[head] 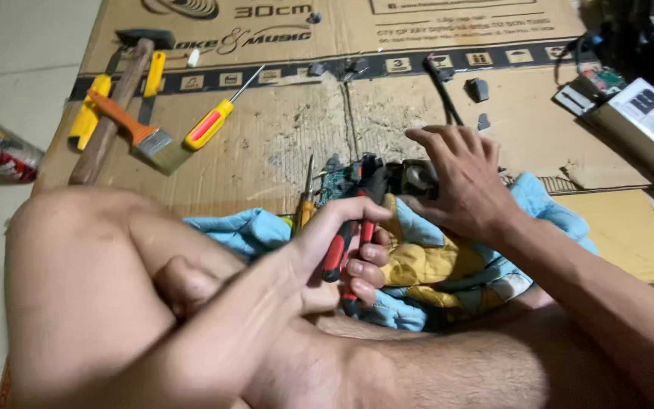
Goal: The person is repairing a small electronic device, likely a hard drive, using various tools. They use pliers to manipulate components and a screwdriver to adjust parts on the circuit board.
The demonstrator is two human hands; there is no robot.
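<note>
Hammer [115, 91], brush [141, 132], screwdriver [213, 121] on cardboard [281, 144], left of circuit board [342, 178] on cloth [425, 265].

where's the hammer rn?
Head view, upper left: the hammer lies on the cardboard sheet, its wooden handle crossing the yellow utility knife, left of the paintbrush, away from both hands.

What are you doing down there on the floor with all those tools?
A person sits on flattened cardboard. The left hand grips red-handled pliers, their tip at a small circuit board. The right hand presses on a dark part beside it, over a blue and yellow cloth. A hammer, brush and screwdriver lie further back.
</note>
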